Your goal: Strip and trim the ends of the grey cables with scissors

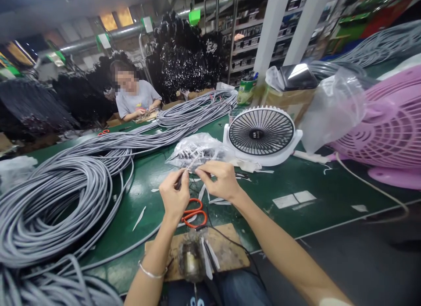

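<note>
Left hand (pixel 174 196) and right hand (pixel 220 179) pinch 1 thin pale strip (pixel 194 163), fingertips closed on it, above the green table (pixel 312 183), before the clear bag (pixel 197 149). Its identity is blurred, possibly a tie. Risk: a slack pinch drops it among the offcuts (pixel 140 218) by the scissors (pixel 194 214).

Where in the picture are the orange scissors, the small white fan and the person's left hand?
orange scissors (pixel 194 213): head view, on the orange handles.
small white fan (pixel 261 131): head view, centre of the black grille.
left hand (pixel 174 196): head view, back of the hand.
</note>
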